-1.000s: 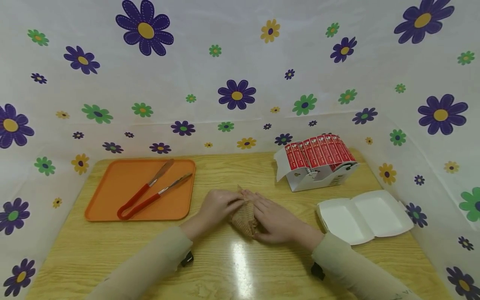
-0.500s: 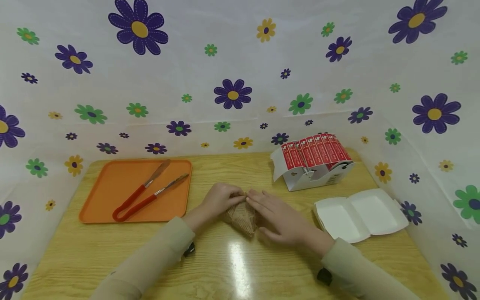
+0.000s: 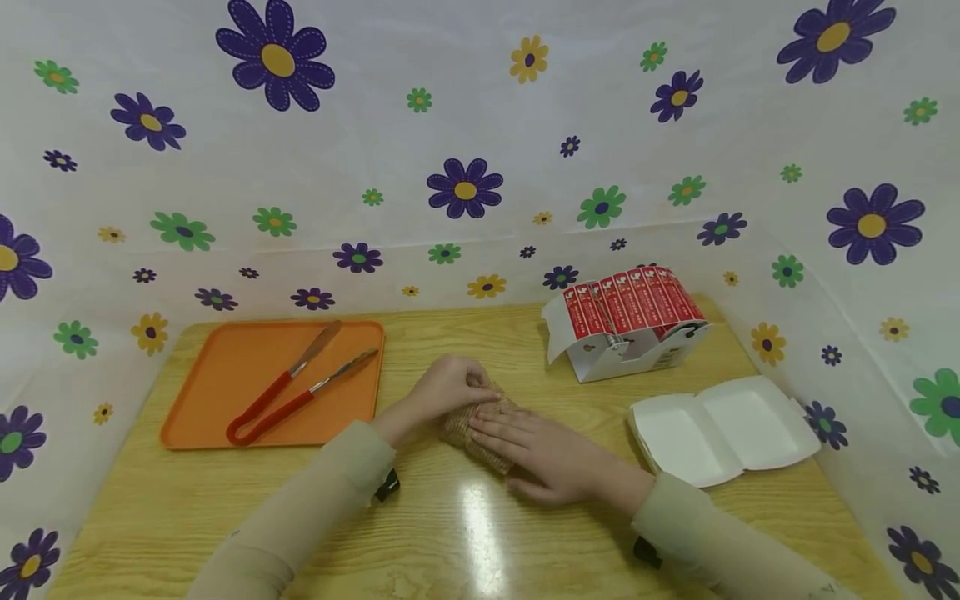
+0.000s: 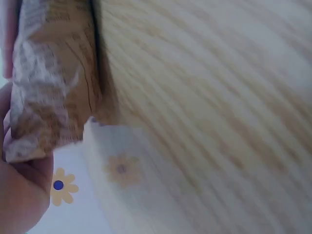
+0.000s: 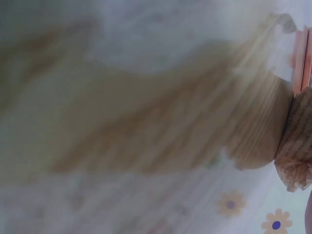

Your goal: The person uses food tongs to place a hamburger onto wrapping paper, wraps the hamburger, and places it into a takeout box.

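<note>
A packet wrapped in brown printed paper point(image 3: 459, 427) lies on the wooden table between both hands. In the left wrist view the crinkled wrapper point(image 4: 54, 80) runs down to a folded end, where fingers and thumb close round it. My left hand point(image 3: 448, 387) pinches that far end, its fingers curled. Across the packet's top and right side lies my right hand point(image 3: 551, 454), fingers straight and side by side. The right wrist view catches only the wrapper's gathered end point(image 5: 298, 146) at its edge.
An orange tray point(image 3: 206, 392) at the left bears red-handled tongs point(image 3: 281, 412). Toward the back right stands a white carton with red packs point(image 3: 630, 304). A white clamshell box point(image 3: 686, 437) lies open at the right. Flowered sheeting point(image 3: 375, 125) walls the table's back and sides.
The right hand has come down from the packet's right side to lie flat over its top. The left hand has shifted slightly away from the body, staying at the far end.
</note>
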Tool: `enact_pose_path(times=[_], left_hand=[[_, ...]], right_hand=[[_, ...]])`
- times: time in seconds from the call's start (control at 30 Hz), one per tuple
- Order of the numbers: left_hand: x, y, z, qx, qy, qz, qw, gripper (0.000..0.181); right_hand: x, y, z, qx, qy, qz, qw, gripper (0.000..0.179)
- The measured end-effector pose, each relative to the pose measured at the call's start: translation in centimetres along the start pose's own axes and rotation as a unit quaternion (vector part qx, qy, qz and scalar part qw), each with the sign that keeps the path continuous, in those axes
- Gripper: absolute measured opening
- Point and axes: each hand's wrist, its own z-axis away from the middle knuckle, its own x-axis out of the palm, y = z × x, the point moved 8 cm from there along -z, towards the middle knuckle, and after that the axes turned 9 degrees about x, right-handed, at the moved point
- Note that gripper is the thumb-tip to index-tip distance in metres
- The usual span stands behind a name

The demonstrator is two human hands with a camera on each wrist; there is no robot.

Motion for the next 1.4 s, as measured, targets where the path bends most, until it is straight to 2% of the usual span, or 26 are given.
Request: enact_pose_path(times=[0.07,0.17,0.27,0.37,0.47,0.53,0.63,0.7,0.83,1.0,1.23,1.3,1.4], left_hand=[[-0.4,0.3,-0.1,-0.004,0.014,-0.032,0.9994,0.016],[-1.4,1.1,0.0,0.009,0.045,-0.095,0.9944,0.014],[-2.4,2.1,0.5,0.049,0.071,-0.126,0.9883,0.011],[-3.3,3.1,1.6,0.111,0.083,-0.130,0.9818,0.008],[-3.6,4.0,3.2,0.170,0.076,-0.141,0.9723,0.010],[-3.2,4.5,4.3,0.202,0.056,-0.158,0.9650,0.015],[-2.2,4.5,5.8,0.223,0.022,-0.183,0.9572,0.025],[-1.5,4.4,6.5,0.229,0.012,-0.207,0.9512,0.029],[-0.6,4.2,7.1,0.253,0.023,-0.247,0.9351,0.034],[-0.2,4.5,7.4,0.283,0.042,-0.285,0.9148,0.039],[0.4,5.0,7.4,0.288,0.023,-0.338,0.8959,0.041],[0.6,5.3,7.5,0.292,0.021,-0.364,0.8843,0.040],[0.9,5.8,7.9,0.313,0.027,-0.403,0.8595,0.040]], right_hand=[[0.0,0.1,0.0,0.003,-0.005,-0.012,0.9999,0.075],[0.1,0.3,0.1,0.009,-0.013,-0.030,0.9994,0.076],[0.0,0.3,0.1,0.009,-0.014,-0.042,0.9990,0.075],[0.0,0.3,0.0,0.002,-0.005,-0.047,0.9989,0.077],[0.1,0.2,0.0,-0.006,0.004,-0.044,0.9990,0.078],[0.1,0.1,0.0,-0.010,0.007,-0.040,0.9991,0.079],[0.1,0.1,0.0,-0.011,0.007,-0.045,0.9989,0.080],[-0.1,0.1,0.1,-0.010,0.009,-0.051,0.9986,0.080],[-0.7,0.4,0.1,0.014,0.037,-0.078,0.9962,0.078],[-1.2,1.3,-0.1,0.085,0.070,-0.088,0.9900,0.065],[-0.6,2.3,-0.3,0.180,0.069,-0.058,0.9795,0.063],[-0.6,2.4,-0.4,0.191,0.069,-0.055,0.9776,0.062],[-0.5,2.4,-0.5,0.196,0.068,-0.052,0.9768,0.063]])
